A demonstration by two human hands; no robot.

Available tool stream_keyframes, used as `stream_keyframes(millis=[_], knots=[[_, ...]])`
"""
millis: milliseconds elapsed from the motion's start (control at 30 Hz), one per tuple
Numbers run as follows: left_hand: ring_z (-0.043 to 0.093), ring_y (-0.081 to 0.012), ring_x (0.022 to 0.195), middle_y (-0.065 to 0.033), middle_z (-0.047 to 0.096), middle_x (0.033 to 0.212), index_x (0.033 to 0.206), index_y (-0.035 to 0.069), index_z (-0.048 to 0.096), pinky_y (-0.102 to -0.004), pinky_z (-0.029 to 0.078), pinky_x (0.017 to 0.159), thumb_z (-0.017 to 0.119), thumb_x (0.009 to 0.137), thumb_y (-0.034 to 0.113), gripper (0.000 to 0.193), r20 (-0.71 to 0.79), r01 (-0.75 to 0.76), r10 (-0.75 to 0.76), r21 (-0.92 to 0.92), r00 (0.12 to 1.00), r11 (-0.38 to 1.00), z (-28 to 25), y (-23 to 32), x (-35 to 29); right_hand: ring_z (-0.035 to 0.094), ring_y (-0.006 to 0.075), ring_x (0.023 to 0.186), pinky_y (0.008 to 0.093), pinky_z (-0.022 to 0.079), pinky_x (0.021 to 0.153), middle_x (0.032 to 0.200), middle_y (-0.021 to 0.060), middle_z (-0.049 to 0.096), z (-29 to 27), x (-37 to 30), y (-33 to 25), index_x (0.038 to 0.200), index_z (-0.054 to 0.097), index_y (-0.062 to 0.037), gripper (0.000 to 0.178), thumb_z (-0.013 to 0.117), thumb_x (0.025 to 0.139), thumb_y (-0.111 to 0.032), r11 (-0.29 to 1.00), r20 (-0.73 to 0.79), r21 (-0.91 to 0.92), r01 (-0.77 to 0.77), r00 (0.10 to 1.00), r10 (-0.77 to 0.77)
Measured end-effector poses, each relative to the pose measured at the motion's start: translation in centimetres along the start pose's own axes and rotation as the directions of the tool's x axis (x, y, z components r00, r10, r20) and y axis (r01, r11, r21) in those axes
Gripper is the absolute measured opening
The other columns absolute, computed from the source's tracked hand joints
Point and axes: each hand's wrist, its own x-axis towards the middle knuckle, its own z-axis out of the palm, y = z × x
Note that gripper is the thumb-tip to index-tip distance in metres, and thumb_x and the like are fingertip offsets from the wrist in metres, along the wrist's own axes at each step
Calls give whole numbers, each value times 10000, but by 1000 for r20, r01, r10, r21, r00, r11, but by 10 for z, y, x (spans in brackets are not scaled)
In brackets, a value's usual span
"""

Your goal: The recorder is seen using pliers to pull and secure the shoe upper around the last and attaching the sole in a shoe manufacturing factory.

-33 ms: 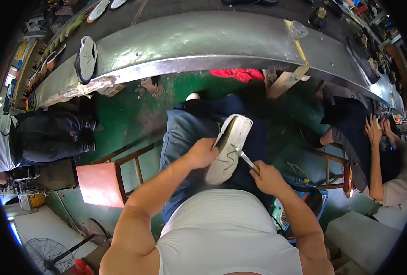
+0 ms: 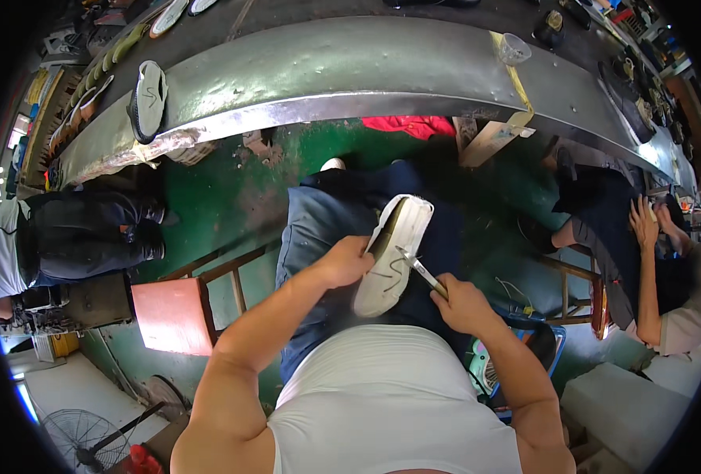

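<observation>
Over my lap, my left hand [image 2: 345, 261] grips an off-white shoe [image 2: 396, 257] by its left edge, fingers closed on it. The shoe lies slantwise, its rounded toe toward me, a dark wavy lace-like line on it. My right hand [image 2: 462, 305] is closed round the handles of metal pincers [image 2: 423, 272]. The pincers' jaws reach the upper at the shoe's middle; whether they bite into it is too small to tell. Ahead on the left, a similar off-white shoe with a dark sole [image 2: 150, 103] stands at the bench's edge.
A metal-topped bench [image 2: 327, 67] curves across in front, with a clear plastic cup [image 2: 514, 49] on it. A reddish stool [image 2: 172, 314] stands at left, a fan [image 2: 86, 444] behind it. One person [image 2: 90, 233] is at left, another [image 2: 642, 261] at right.
</observation>
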Motion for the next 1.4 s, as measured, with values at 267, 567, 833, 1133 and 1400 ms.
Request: stream_keyframes(millis=[267,567,833,1133,1400], knots=[[274,-196,1471,-132,277,1611,1615,51,47,-317,181,1205,589,721,-86,1055,110,-92,164,-479,980,873,33,-9,-30,646,435,996,477,512,889,1060,227,678,-12,-3,12,1277,533,51,417,606,926,-162,879,-15,-163,449,889,-457],[299,-231,1475,-140,324,1604,1572,16,240,-314,250,1181,304,1077,459,668,-171,-14,-162,-729,972,685,62,-10,-12,664,410,814,494,527,748,890,191,686,-3,19,-12,1034,593,6,246,625,911,-205,889,213,-264,375,921,-325],[582,-377,1238,-253,604,1320,1419,-12,505,-406,416,1091,313,1084,375,548,-503,15,2,30,864,999,61,-20,0,603,434,1061,489,500,901,1106,278,605,-7,0,4,1325,475,107,508,608,908,-149,920,51,-196,338,941,-335],[341,-392,1446,-215,371,1552,1522,7,336,-426,398,1126,443,1037,234,546,-328,-294,465,455,822,841,59,-20,3,641,401,980,473,539,812,1060,217,635,-15,26,-7,1209,540,37,376,641,878,-107,895,-83,-423,139,978,-192],[348,-465,1424,-248,217,1604,1545,169,349,-455,473,1067,508,997,189,571,-44,-332,470,651,882,683,42,9,-1,663,397,852,426,533,760,943,212,669,-15,23,39,1100,609,-15,225,614,946,-179,981,17,-38,190,982,-190]])
